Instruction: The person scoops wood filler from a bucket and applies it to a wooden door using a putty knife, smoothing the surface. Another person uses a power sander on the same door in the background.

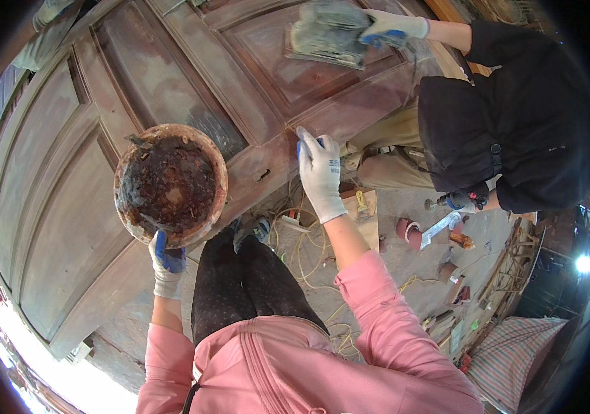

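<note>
My left hand (166, 261), in a white glove with blue palm, grips the near rim of a round bowl (220, 181). Dark reddish-brown, lumpy paste (170, 181) coats its inside. The bowl is over the brown panelled wooden door (267, 107). My right hand (320, 169), gloved alike, is at the door's near rail, index finger reaching forward to the wood and the other fingers curled in. Whatever it may hold is hidden beneath the fingers. A slot-shaped hole (262, 175) shows in the rail between bowl and right hand.
At right, a co-worker in dark clothes presses a dusty sander (329, 34) on the door; their other hand holds a dark tool (464, 201). Another gloved hand (50, 12) shows at upper left. Yellow cords (302, 241), a reddish roll (409, 233) and scraps lie on the floor.
</note>
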Demonstrator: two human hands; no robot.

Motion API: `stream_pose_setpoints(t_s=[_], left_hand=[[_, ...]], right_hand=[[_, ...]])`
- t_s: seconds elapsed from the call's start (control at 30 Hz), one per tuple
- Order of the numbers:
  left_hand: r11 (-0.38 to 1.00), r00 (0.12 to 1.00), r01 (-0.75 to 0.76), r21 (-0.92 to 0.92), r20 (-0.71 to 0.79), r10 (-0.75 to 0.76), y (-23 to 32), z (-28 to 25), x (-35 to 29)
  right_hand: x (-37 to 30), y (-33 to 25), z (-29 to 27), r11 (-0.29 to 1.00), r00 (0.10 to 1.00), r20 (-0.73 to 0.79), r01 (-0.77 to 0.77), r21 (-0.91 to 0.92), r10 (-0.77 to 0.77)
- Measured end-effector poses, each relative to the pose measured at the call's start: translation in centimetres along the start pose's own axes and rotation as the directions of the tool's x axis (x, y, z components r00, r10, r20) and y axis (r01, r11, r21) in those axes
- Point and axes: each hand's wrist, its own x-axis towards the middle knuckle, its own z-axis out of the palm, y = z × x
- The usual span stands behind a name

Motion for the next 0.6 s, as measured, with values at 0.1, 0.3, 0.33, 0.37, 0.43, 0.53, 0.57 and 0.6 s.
stream_pose_setpoints(t_s=[0.1,0.3,0.33,0.37,0.43,0.53,0.57,0.6], left_hand=[[1.0,1.0,0.006,-0.001,-0.012,-0.006,-0.1,-0.6,0.0],[0.998,0.999,0.044,-0.037,-0.029,-0.045,-0.4,-0.5,0.0],[0.998,0.998,0.046,-0.03,-0.037,-0.047,-0.5,-0.8,0.2],[0.999,0.998,0.048,-0.024,-0.045,-0.049,-0.6,-1.1,0.2],[0.998,0.997,0.053,-0.019,-0.052,-0.054,-0.6,-1.7,0.2],[0.998,0.996,0.06,0.015,-0.064,-0.059,-0.7,-1.9,0.2],[0.998,0.996,0.06,0.03,-0.068,-0.058,-0.6,-1.9,0.2],[0.998,0.996,0.06,0.015,-0.059,-0.059,-0.6,-1.8,0.1]], right_hand=[[-0.5,-1.0,0.3,0.99,0.996,0.048,0.076,-0.119,-0.07],[-0.7,-0.6,-0.4,0.999,0.997,0.075,0.034,0.026,-0.036],[-0.5,-0.5,-0.4,0.999,0.999,0.032,-0.023,0.038,0.022],[-0.5,-0.6,-0.3,1.0,1.0,0.028,-0.011,0.004,0.011],[-0.6,-0.9,0.3,0.998,1.0,0.021,0.008,-0.065,-0.007],[-1.7,-1.6,0.2,0.984,0.993,0.1,0.078,-0.158,-0.062],[-1.8,-1.8,0.0,0.982,0.989,0.128,0.094,-0.163,-0.073],[-1.8,-1.7,0.1,0.994,0.992,0.117,0.064,-0.084,-0.054]])
